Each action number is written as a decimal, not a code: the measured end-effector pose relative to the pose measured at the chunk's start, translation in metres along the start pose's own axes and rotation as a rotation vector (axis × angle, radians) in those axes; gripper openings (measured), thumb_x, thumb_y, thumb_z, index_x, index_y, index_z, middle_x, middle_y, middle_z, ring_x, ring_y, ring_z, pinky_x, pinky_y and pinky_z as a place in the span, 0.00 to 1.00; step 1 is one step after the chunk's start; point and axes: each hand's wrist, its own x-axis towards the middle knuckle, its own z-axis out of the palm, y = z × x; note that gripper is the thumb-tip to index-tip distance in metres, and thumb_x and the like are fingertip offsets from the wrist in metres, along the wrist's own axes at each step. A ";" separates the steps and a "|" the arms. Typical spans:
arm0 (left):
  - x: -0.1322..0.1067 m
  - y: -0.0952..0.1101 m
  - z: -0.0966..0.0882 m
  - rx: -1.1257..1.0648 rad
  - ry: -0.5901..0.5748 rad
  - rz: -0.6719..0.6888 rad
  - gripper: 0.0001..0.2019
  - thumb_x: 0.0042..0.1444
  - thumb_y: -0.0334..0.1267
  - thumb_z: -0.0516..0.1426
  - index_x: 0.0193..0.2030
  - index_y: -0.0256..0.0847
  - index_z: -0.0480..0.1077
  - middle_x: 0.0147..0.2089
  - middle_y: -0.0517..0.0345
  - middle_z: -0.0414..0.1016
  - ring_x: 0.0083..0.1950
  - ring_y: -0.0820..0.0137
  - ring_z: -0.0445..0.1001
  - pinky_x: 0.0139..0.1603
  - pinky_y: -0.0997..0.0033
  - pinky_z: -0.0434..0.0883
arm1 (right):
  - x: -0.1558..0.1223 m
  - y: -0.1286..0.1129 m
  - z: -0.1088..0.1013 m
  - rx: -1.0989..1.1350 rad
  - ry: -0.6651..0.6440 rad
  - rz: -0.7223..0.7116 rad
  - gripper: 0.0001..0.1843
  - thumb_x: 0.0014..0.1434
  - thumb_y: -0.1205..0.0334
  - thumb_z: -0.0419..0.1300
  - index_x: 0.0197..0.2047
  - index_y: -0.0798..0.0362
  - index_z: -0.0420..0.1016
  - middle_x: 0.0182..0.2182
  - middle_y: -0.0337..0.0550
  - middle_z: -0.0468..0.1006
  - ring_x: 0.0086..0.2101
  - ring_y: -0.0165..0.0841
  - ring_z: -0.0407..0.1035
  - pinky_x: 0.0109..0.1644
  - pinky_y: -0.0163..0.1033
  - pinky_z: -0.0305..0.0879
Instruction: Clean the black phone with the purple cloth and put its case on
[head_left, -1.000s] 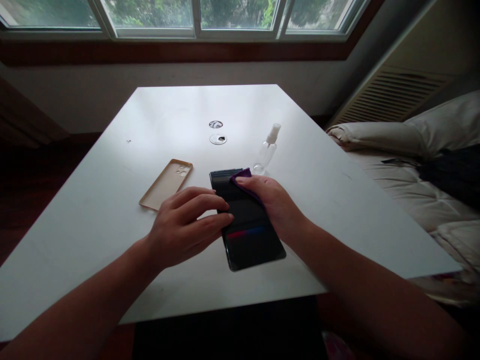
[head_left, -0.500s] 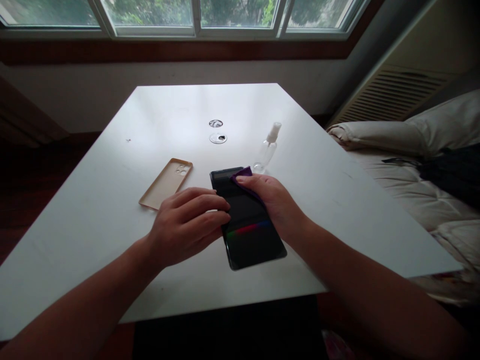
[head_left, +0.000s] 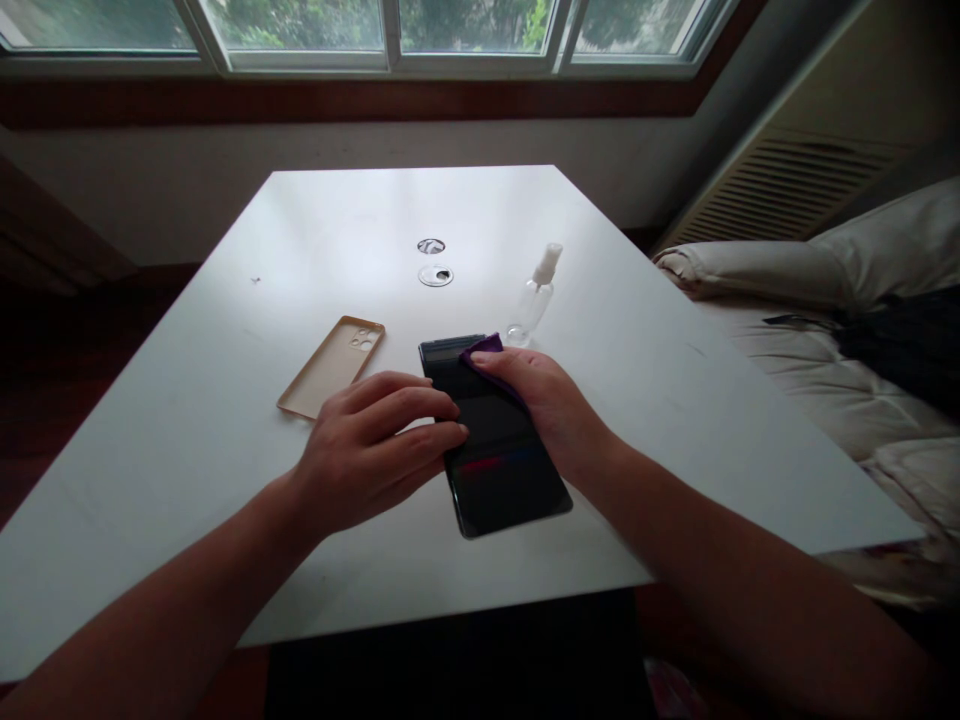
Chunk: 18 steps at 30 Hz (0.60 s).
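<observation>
A black phone [head_left: 499, 470] lies screen-up on the white table [head_left: 187, 420], near the front edge. My left hand [head_left: 371, 445] rests on the phone's left edge, fingers stretched over the screen, pinning it down. My right hand [head_left: 544, 400] presses a purple cloth [head_left: 481, 348] onto the upper part of the screen; most of the cloth is hidden under my fingers.
A tan phone case [head_left: 332, 365] lies inside-up left of the phone. A small clear spray bottle [head_left: 534, 300] stands just behind the phone. Two round cable-hole covers [head_left: 435, 262] sit mid-table. A cushioned sofa [head_left: 817, 330] is at the right, windows beyond.
Both hands stay almost in place; the coloured reflection on the screen shifts and my left fingers move slightly along the phone's edge.
</observation>
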 end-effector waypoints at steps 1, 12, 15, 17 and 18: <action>0.000 0.000 0.000 0.001 0.001 0.002 0.10 0.58 0.30 0.65 0.46 0.41 0.75 0.46 0.53 0.81 0.49 0.64 0.77 0.46 0.63 0.79 | 0.000 0.000 0.000 0.000 0.003 0.002 0.11 0.58 0.57 0.66 0.34 0.57 0.79 0.29 0.43 0.80 0.28 0.31 0.72 0.32 0.33 0.71; -0.002 -0.001 0.000 -0.041 -0.006 -0.012 0.10 0.57 0.30 0.66 0.44 0.39 0.74 0.47 0.52 0.81 0.50 0.63 0.78 0.50 0.62 0.78 | 0.000 0.001 0.000 -0.015 0.008 -0.007 0.10 0.59 0.57 0.66 0.33 0.56 0.79 0.28 0.42 0.80 0.27 0.31 0.71 0.31 0.33 0.70; -0.002 -0.001 0.000 -0.029 -0.004 -0.009 0.10 0.57 0.30 0.66 0.45 0.40 0.75 0.47 0.52 0.81 0.49 0.64 0.78 0.49 0.62 0.78 | 0.001 0.001 0.000 -0.011 0.007 -0.017 0.10 0.59 0.57 0.65 0.34 0.57 0.80 0.28 0.43 0.80 0.28 0.31 0.71 0.32 0.33 0.70; -0.001 0.000 0.000 -0.016 -0.002 -0.010 0.10 0.58 0.30 0.65 0.46 0.41 0.75 0.46 0.53 0.81 0.49 0.64 0.77 0.48 0.62 0.78 | 0.001 0.001 0.001 -0.005 0.004 -0.025 0.10 0.60 0.58 0.65 0.34 0.57 0.80 0.29 0.44 0.80 0.28 0.31 0.72 0.32 0.33 0.70; -0.001 0.000 0.000 -0.013 -0.001 -0.009 0.10 0.58 0.30 0.65 0.46 0.41 0.75 0.46 0.53 0.81 0.49 0.64 0.77 0.47 0.63 0.78 | 0.001 0.001 0.001 -0.003 0.002 -0.026 0.10 0.60 0.58 0.65 0.34 0.57 0.80 0.29 0.43 0.80 0.28 0.31 0.72 0.32 0.33 0.71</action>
